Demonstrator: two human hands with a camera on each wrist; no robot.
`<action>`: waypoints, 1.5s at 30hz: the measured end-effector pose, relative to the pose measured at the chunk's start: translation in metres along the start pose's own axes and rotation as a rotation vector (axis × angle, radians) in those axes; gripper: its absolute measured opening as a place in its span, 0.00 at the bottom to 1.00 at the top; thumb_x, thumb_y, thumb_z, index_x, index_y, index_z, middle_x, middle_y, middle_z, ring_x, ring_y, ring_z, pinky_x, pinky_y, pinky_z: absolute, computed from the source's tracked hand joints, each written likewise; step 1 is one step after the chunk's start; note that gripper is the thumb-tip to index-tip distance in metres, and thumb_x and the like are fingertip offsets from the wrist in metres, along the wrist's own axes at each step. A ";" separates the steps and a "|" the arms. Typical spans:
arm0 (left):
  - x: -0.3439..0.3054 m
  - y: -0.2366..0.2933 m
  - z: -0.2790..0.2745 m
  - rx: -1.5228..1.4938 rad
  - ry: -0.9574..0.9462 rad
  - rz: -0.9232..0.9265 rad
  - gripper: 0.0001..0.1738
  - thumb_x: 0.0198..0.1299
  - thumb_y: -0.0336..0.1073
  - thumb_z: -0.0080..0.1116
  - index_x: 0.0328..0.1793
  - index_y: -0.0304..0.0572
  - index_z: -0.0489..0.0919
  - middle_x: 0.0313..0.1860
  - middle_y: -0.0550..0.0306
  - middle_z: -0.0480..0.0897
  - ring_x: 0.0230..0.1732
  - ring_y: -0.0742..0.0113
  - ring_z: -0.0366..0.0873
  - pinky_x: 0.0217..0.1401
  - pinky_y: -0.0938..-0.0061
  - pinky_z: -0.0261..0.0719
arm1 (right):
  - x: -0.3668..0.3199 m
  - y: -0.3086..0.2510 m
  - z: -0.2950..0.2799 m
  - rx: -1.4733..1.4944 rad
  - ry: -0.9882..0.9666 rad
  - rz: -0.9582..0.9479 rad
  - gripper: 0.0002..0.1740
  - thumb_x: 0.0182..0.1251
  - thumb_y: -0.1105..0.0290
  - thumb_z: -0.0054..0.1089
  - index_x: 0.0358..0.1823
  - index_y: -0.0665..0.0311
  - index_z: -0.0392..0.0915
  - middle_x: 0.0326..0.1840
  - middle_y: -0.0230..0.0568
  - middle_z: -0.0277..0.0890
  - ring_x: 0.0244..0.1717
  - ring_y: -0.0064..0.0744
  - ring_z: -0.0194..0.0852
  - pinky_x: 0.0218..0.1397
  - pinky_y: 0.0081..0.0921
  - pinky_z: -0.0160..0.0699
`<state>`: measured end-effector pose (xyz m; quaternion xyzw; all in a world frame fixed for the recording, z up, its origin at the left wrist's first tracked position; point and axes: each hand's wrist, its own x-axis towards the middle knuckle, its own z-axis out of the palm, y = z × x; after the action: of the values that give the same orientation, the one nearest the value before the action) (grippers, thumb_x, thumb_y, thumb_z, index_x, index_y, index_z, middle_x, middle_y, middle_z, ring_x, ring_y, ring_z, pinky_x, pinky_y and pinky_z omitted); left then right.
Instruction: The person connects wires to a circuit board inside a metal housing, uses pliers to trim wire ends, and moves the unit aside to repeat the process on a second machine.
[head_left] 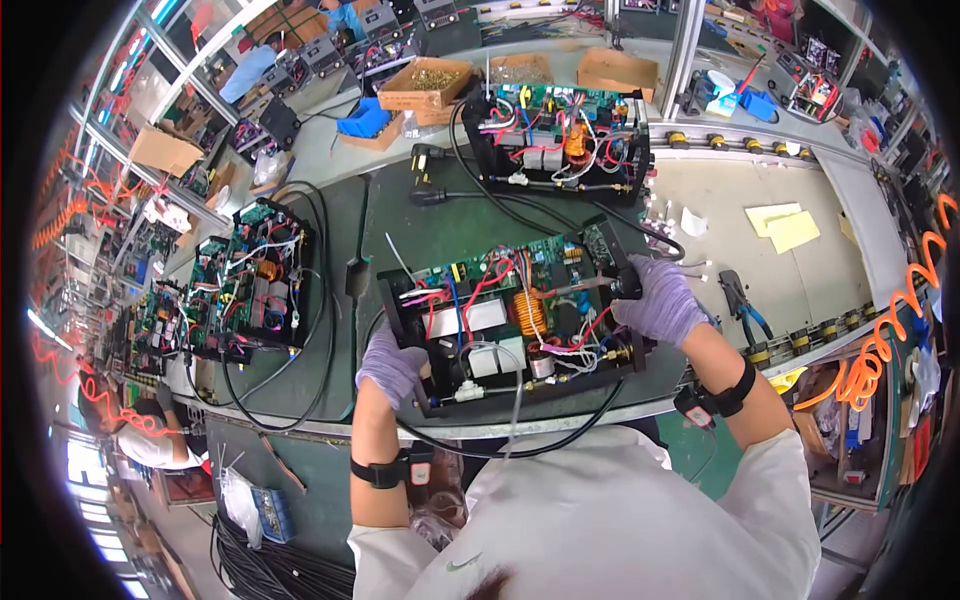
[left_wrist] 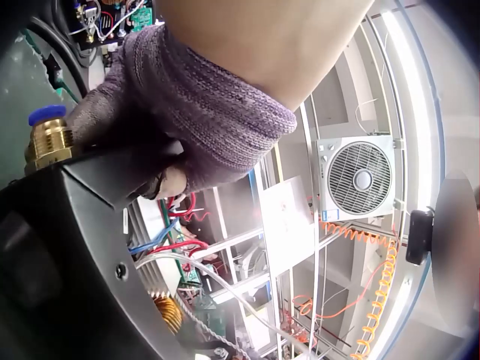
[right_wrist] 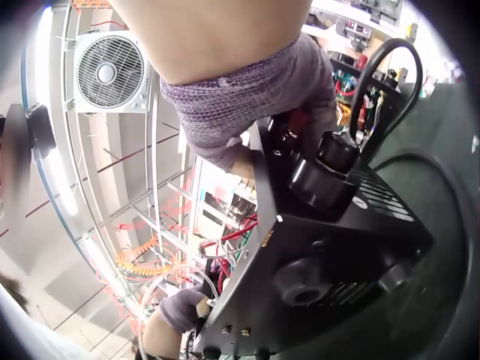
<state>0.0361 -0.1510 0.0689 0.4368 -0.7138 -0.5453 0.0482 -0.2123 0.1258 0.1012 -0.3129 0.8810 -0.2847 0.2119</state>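
Writing is scarce: only a small swoosh logo [head_left: 462,564] on the white shirt [head_left: 600,520] can be read, and any printing inside the machines is too small to make out. The open black unit [head_left: 510,320] lies near the front edge of the green mat [head_left: 400,225]. The gloved left hand [head_left: 392,365] curls round its left end panel, beside a brass fitting [left_wrist: 49,139] with a blue cap; the fingertips are hidden. The gloved right hand [head_left: 660,300] grips the right end panel, probably just above the round sockets [right_wrist: 322,184], its fingers mostly hidden. A second unit [head_left: 557,140] stands behind, a third unit [head_left: 255,290] to the left, and blue-handled pliers [head_left: 742,305] and yellow notes [head_left: 783,225] lie to the right.
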 end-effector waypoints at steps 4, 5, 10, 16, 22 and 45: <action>-0.002 0.002 -0.007 0.175 -0.006 -0.151 0.27 0.41 0.20 0.59 0.53 0.37 0.76 0.29 0.56 0.80 0.28 0.66 0.77 0.31 0.68 0.79 | 0.011 0.006 0.026 -0.102 -0.079 -0.033 0.36 0.49 0.52 0.68 0.52 0.76 0.77 0.38 0.60 0.81 0.43 0.53 0.82 0.51 0.37 0.80; -0.002 -0.001 -0.007 0.313 0.042 -0.134 0.29 0.42 0.23 0.59 0.56 0.37 0.75 0.32 0.51 0.81 0.33 0.61 0.79 0.36 0.66 0.79 | 0.017 0.004 0.028 -0.088 -0.089 -0.030 0.37 0.50 0.51 0.68 0.54 0.77 0.77 0.40 0.62 0.81 0.45 0.54 0.82 0.52 0.37 0.79; -0.030 0.036 0.003 0.812 0.192 -0.108 0.42 0.46 0.34 0.60 0.72 0.35 0.64 0.52 0.32 0.81 0.54 0.40 0.80 0.60 0.60 0.76 | 0.016 -0.015 0.019 -0.193 -0.172 0.025 0.40 0.53 0.52 0.66 0.63 0.71 0.71 0.47 0.62 0.80 0.51 0.56 0.79 0.57 0.40 0.77; -0.063 0.046 0.017 0.567 0.308 0.772 0.35 0.52 0.29 0.55 0.71 0.32 0.67 0.59 0.34 0.78 0.60 0.42 0.76 0.65 0.62 0.73 | -0.005 -0.027 0.012 -0.227 0.217 -0.738 0.27 0.49 0.67 0.60 0.56 0.57 0.77 0.48 0.46 0.79 0.54 0.52 0.74 0.56 0.45 0.74; -0.031 0.056 0.065 0.462 -0.257 1.022 0.34 0.61 0.40 0.56 0.72 0.33 0.66 0.59 0.34 0.77 0.62 0.39 0.73 0.66 0.59 0.71 | -0.004 -0.041 0.029 -0.630 -0.257 -0.786 0.15 0.58 0.58 0.60 0.46 0.50 0.83 0.41 0.33 0.82 0.52 0.38 0.75 0.57 0.41 0.70; -0.019 0.013 0.079 0.408 -0.234 0.680 0.19 0.66 0.46 0.55 0.49 0.37 0.80 0.42 0.41 0.82 0.47 0.41 0.77 0.52 0.56 0.76 | 0.002 -0.027 0.058 -0.565 -0.112 -0.779 0.16 0.62 0.59 0.58 0.51 0.49 0.82 0.45 0.33 0.82 0.52 0.35 0.76 0.61 0.42 0.65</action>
<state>-0.0028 -0.0798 0.0551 0.1116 -0.9116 -0.3916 0.0567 -0.1703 0.0859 0.0749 -0.6796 0.7284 -0.0753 0.0435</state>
